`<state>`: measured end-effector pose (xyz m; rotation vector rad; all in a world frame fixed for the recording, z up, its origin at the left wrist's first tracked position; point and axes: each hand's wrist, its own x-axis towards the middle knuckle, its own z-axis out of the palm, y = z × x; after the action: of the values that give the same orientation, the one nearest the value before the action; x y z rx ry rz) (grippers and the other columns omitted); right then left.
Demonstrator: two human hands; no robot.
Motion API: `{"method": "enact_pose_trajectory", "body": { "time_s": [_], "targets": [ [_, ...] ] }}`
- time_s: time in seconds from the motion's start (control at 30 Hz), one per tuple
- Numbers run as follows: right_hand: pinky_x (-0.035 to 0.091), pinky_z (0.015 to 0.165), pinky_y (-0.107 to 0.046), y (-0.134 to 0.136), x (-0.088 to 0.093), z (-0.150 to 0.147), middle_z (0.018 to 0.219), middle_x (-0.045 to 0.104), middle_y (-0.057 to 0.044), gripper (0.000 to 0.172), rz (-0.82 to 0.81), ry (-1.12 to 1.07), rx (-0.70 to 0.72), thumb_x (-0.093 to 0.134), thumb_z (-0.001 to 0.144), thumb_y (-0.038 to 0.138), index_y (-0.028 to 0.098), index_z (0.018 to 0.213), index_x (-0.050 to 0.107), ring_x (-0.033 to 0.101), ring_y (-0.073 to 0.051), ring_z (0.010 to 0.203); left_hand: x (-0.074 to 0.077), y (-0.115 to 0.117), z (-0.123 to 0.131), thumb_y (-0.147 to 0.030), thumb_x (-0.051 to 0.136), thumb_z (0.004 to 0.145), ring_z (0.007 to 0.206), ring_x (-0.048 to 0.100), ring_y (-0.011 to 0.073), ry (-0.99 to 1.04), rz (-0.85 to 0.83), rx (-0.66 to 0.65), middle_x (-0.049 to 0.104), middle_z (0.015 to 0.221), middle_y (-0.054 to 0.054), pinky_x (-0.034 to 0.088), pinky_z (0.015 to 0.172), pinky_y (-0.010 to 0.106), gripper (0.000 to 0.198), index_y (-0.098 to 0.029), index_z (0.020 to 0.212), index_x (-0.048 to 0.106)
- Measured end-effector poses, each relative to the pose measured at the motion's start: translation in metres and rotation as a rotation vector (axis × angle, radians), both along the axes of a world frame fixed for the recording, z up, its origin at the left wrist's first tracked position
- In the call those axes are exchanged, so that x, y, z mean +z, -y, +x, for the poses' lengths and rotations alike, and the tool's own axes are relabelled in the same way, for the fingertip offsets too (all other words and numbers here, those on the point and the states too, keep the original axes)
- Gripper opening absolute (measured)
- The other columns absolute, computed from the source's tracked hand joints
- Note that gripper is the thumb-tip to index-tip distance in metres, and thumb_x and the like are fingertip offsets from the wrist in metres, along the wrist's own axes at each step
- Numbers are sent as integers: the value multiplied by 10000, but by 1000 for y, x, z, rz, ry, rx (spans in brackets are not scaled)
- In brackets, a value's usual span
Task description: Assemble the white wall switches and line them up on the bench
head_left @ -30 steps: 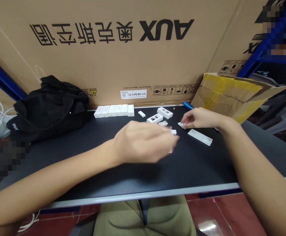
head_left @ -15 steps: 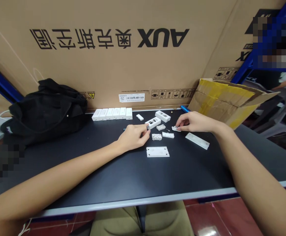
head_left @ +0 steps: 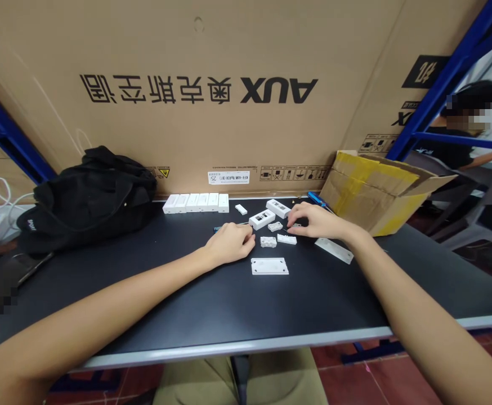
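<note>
Your left hand is lying half-curled at mid-frame, partly hiding a blue tool, its hold unclear. Your right hand is arching half-open around a small part right of centre; whether it's gripping, I cannot tell.

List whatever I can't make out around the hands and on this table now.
All in the head view:
- Blue item: mostly hidden by the left hand.
- Small white part: partly covered by the right hand's fingers; grip unclear.
- Yellow-taped box: contents hidden by its side and flaps.
- Black bag: contents hidden by its fabric.
- White label: smallest print too small.
</note>
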<state>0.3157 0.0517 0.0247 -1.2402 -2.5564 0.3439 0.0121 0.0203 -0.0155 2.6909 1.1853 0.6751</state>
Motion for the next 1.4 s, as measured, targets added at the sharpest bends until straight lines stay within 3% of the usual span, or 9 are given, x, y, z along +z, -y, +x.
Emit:
{"method": "enact_pose_trajectory", "body": {
  "time_s": [0.2,0.57,0.73,1.03,1.3,1.4],
  "targets": [
    [478,1007,-451,-4,-7,-10,1026,758,-75,188,21,80,53,682,923,363,203,861,759,656,-247,1022,0,0,1,-236,608,1000,758,736,181,-41,-3,-2,756,812,45,601,814,346,241,-157,784,681],
    [466,922,-407,-1,-9,-12,950,691,-56,141,83,224,10,699,917,299,187,835,673,603,-232,985,-2,-2,0,-248,559,986,717,747,220,-59,41,-5,754,783,50,565,730,304,261,-198,746,648],
    [485,914,-403,0,-8,-15,936,687,-40,204,67,241,-16,722,926,358,186,832,666,614,-222,983,-2,-2,0,-250,559,989,807,781,245,-66,45,-12,767,807,60,569,750,303,267,-198,738,631],
    [546,788,-348,3,-6,-19,866,681,-6,263,7,189,-87,693,988,424,174,914,659,632,-156,772,-1,-1,-1,-249,559,992,768,771,229,-61,54,-24,763,805,50,573,743,297,271,-200,733,624],
    [518,689,-300,6,-6,-20,767,654,21,316,-85,97,-120,739,944,430,177,799,619,601,-133,675,-1,-1,-1,-237,563,987,764,765,231,-59,59,-33,755,804,51,572,735,303,269,-202,725,610],
    [492,666,-291,8,-3,-20,745,646,25,285,-65,23,-151,782,864,372,185,759,594,584,-133,661,-2,-1,-1,-237,571,986,788,771,235,-58,63,-37,758,802,52,579,759,306,261,-203,731,617]
  ]
}}
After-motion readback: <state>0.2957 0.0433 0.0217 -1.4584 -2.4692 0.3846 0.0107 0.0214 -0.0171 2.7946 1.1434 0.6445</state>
